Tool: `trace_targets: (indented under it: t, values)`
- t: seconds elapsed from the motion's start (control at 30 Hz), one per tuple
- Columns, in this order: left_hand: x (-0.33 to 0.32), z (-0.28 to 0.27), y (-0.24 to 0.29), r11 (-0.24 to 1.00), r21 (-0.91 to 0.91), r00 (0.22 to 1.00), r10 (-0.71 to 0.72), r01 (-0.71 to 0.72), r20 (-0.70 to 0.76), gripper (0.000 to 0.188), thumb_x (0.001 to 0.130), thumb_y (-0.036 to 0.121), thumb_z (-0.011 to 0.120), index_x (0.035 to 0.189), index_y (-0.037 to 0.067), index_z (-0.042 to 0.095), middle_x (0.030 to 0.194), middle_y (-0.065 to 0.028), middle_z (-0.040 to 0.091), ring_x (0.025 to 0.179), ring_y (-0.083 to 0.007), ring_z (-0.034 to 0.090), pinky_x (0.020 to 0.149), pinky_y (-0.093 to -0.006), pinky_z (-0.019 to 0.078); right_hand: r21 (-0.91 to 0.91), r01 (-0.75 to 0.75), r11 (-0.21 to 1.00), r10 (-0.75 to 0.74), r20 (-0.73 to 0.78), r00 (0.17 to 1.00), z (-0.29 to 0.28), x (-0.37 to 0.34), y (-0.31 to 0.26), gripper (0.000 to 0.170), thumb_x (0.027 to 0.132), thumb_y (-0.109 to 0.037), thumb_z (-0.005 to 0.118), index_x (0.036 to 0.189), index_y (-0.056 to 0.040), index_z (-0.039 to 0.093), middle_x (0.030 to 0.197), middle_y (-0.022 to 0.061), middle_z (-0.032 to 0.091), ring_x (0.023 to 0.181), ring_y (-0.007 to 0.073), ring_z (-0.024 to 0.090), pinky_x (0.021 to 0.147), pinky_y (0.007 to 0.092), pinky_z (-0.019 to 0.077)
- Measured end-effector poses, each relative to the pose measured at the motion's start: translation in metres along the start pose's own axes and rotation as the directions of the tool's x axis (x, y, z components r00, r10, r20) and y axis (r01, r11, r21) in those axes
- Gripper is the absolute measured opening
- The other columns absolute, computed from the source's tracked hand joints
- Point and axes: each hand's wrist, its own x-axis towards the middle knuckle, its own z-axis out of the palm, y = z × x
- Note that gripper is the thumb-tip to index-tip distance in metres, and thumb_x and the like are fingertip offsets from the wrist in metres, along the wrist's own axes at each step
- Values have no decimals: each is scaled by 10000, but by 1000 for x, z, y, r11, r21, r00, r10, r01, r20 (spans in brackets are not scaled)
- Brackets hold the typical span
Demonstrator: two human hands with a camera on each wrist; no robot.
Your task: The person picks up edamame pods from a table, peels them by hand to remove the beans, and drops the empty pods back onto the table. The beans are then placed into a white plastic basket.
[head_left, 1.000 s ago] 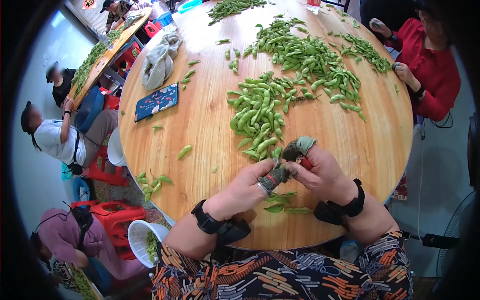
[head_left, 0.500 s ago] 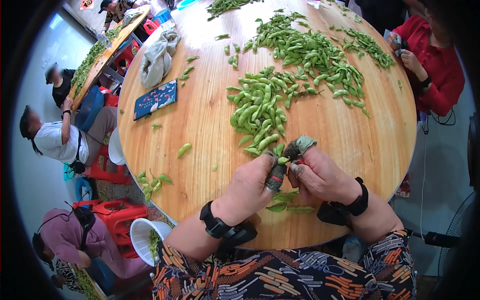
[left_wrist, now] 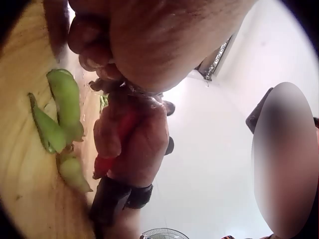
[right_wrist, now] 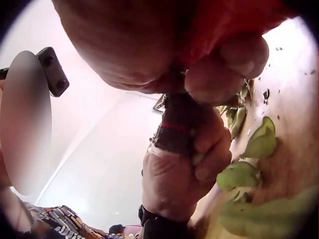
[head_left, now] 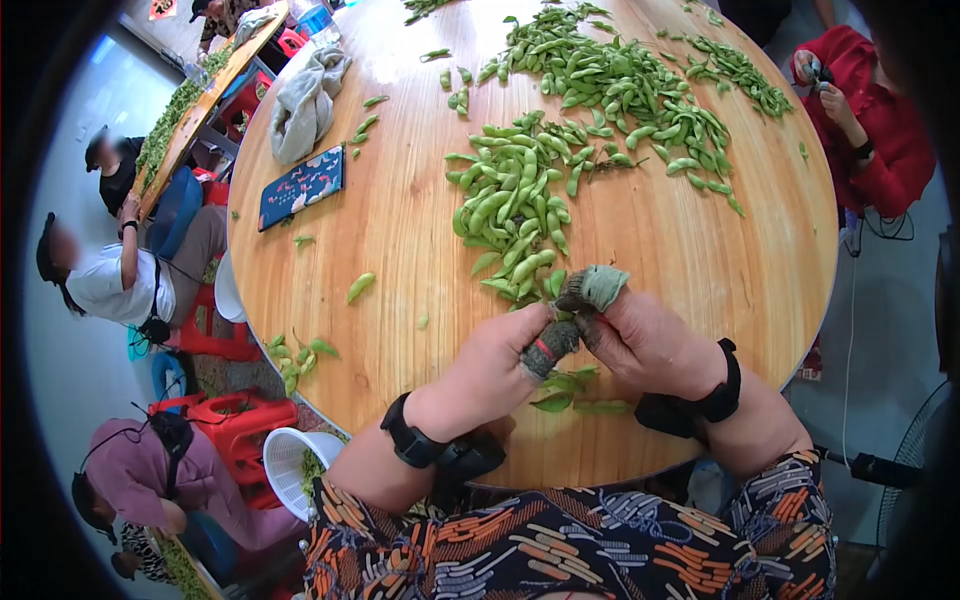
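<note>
Both hands meet over the wooden table (head_left: 400, 270), just in front of a pile of green edamame pods (head_left: 510, 200). My left hand (head_left: 480, 365), its thumb wrapped in a dark cover with a red band, pinches an edamame pod, mostly hidden between the hands. A pale green bit shows among its fingers in the right wrist view. My right hand (head_left: 665, 345) has a grey-green wrap on a finger touching the left thumb. Its curled fingers grip a red object (left_wrist: 128, 124) against the palm; I cannot tell its kind. Several loose pods (right_wrist: 239, 175) lie beneath the hands.
A larger heap of pods (head_left: 620, 80) spreads farther back. Left on the table are a blue patterned booklet (head_left: 300, 188), a grey cloth (head_left: 308, 105) and scattered pods (head_left: 295, 365). A white basket (head_left: 285, 465) stands beside the table. A person in red (head_left: 890, 130) sits at right.
Half a second ago a pod stuck out between the hands; now the wrapped thumb and finger close over that spot. The left hand has turned slightly. The head view has shifted a little.
</note>
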Motion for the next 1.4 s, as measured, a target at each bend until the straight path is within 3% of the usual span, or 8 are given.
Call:
trace_targets:
  t: [0.3,0.47,0.67,0.77,0.9,1.1,1.17,1.4]
  values:
    - [-7,-13,13,241,-861,884,-260,449,388,94,934,139,512,996,71,532,707,5,446,613,-77,410,525,-200,335,-209,160,965,-168,-20,986,-13,3,-16,237,767,-33,586,1000,-61,554,823,161,579,677,372,598,560,406,491]
    - [-2,-12,18,332,-831,892,-242,447,383,155,953,217,497,975,68,530,664,13,428,546,-79,392,494,-201,309,-157,236,959,-238,12,971,-16,3,-14,269,769,-28,563,1036,-49,541,823,158,573,654,368,587,554,383,487]
    - [4,-8,21,619,-709,930,-335,337,150,218,935,239,545,1041,49,553,699,27,475,581,-60,410,540,-192,328,302,-196,933,230,-79,970,-17,2,-22,300,943,-33,314,1207,-24,455,837,42,542,582,73,524,509,220,435]
    - [4,-2,12,747,-628,964,-264,220,24,248,926,216,563,1097,37,551,814,32,531,727,-58,476,667,-204,391,237,-415,878,415,55,908,-24,5,-31,206,922,-80,441,1108,-5,486,753,141,548,578,218,559,526,324,444]
    - [2,-4,8,927,-354,991,-135,127,1,257,932,197,552,1121,23,549,973,39,557,936,-72,492,864,-241,390,181,-380,907,361,127,924,-22,3,-28,213,903,-96,461,1093,-6,490,698,147,526,588,264,556,536,352,440]
    - [2,-3,1,982,-173,997,-79,76,-11,179,915,131,543,1057,22,550,880,10,556,830,-85,511,728,-246,422,150,-329,932,311,128,942,-12,1,-12,194,846,-101,492,1017,-11,480,696,169,532,659,382,551,590,425,436]
    - [1,-4,2,995,-89,999,-45,43,-23,142,899,105,550,1014,22,546,822,-12,538,771,-103,508,680,-261,422,120,-147,982,140,62,988,-7,-2,-2,166,878,-31,439,1035,-30,492,686,10,479,586,107,454,539,263,407]
    - [1,2,10,914,377,967,215,-150,-134,106,828,52,598,869,7,511,709,-159,499,622,-316,507,589,-338,446,34,-194,980,190,88,978,-7,0,-12,170,866,-14,449,1026,-36,498,710,32,478,625,139,459,588,282,424]
